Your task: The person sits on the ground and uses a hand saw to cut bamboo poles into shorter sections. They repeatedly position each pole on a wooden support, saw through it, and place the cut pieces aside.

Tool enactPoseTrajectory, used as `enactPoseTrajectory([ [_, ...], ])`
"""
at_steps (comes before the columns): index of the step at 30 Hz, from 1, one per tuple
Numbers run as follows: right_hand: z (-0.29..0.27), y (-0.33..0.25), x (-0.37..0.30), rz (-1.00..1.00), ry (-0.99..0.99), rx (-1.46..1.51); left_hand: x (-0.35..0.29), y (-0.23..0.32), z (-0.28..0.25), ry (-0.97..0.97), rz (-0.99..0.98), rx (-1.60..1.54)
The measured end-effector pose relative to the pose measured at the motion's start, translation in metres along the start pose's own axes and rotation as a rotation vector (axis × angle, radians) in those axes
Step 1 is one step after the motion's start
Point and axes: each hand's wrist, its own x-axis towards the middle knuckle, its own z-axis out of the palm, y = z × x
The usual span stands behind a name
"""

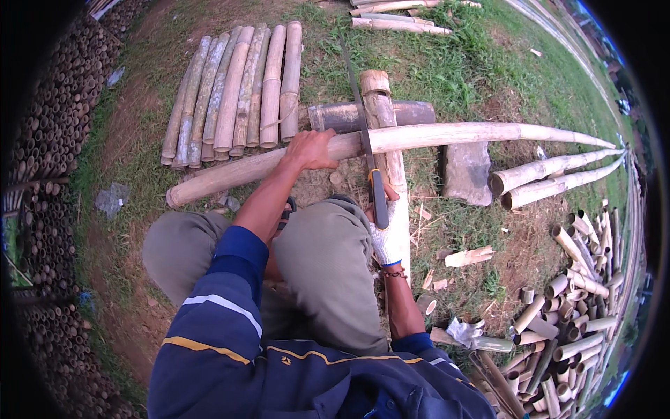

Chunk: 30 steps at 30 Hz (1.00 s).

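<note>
A long pale bamboo pole (453, 133) lies across an upright bamboo post (380, 105) in front of my knees. My left hand (312, 149), bare, presses down on the pole just left of the cut. My right hand (391, 234) wears a white glove and grips the dark and orange handle of a hand saw (363, 133). The saw's thin blade crosses the pole beside my left hand and runs away from me. I am crouched, with my knees between the two arms.
A row of cut bamboo lengths (234, 91) lies on the grass at the back left. Short bamboo offcuts (572, 307) are heaped at the right, with two long poles (551, 178) above them. A flat stone (466, 171) sits under the pole. Stacked bamboo ends (56, 140) line the left side.
</note>
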Motion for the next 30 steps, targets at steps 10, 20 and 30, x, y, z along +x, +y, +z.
enactPoseTrajectory([
  [10,-0.043,-0.027,-0.058,0.017,-0.082,-0.094,0.002,-0.010,-0.002,0.007,0.026,-0.020],
  [20,-0.050,-0.020,-0.081,0.139,-0.093,-0.073,-0.006,0.000,0.001,-0.010,-0.029,-0.013],
  [30,-0.045,-0.040,-0.071,0.203,-0.125,0.061,0.007,-0.016,-0.015,-0.013,-0.003,-0.036],
])
